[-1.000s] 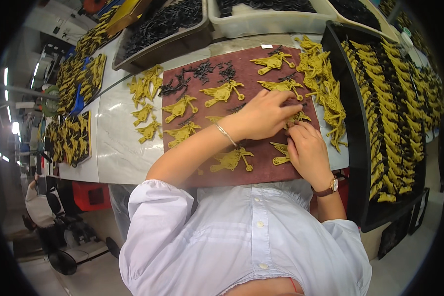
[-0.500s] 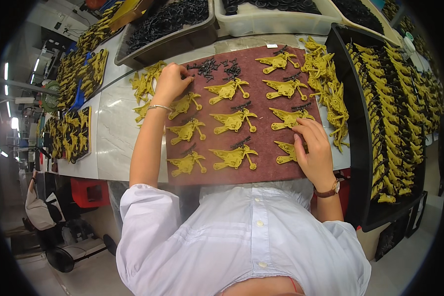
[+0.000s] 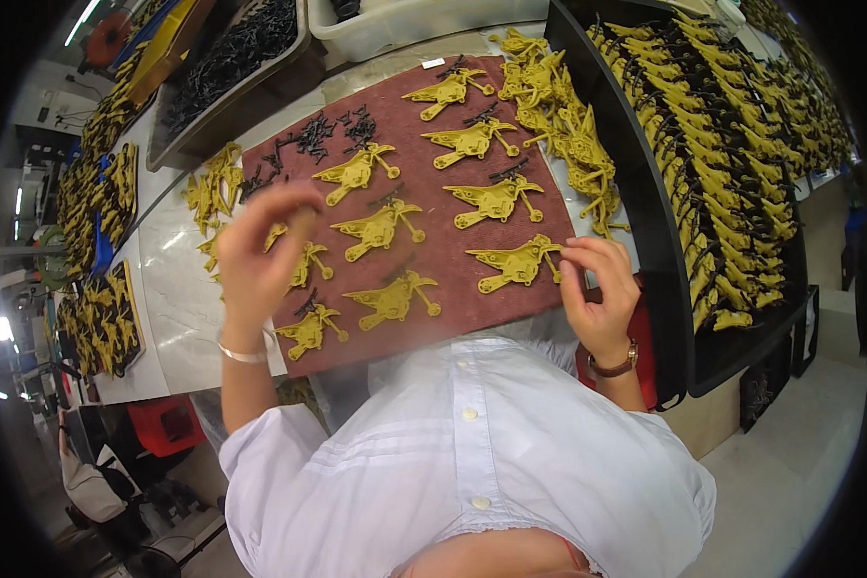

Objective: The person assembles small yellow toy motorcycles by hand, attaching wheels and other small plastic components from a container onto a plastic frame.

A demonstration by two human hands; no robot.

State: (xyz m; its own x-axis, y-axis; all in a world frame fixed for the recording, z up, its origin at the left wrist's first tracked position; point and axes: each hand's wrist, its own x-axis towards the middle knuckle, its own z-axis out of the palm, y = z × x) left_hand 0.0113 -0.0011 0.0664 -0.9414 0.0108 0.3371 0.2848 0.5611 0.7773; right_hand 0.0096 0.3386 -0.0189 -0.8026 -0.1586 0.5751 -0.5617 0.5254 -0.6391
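Yellow bird-shaped plastic parts (image 3: 380, 229), each with a long beak-like tip and a rod ending in a round knob, lie in rows on a dark red cloth (image 3: 414, 130). Small black pieces (image 3: 313, 137) are heaped at the cloth's far left, and several more lie beside the yellow parts. My left hand (image 3: 260, 255), smeared by motion, hovers above the left column; whether it holds anything is unclear. At the near right, my right hand (image 3: 599, 294) has thumb and fingertips closed at the knob end of a yellow plastic part (image 3: 515, 263).
Loose yellow parts are piled left (image 3: 214, 183) and right (image 3: 559, 116) of the cloth. A tall black tray (image 3: 636, 183) of rowed yellow-and-black parts stands at the right. Behind are a grey bin (image 3: 308, 63) of black pieces and a white bin (image 3: 405, 29).
My left hand has drawn back from the heap of black pieces toward me. My right hand has moved to the nearest part in the right column. The whole view has shifted.
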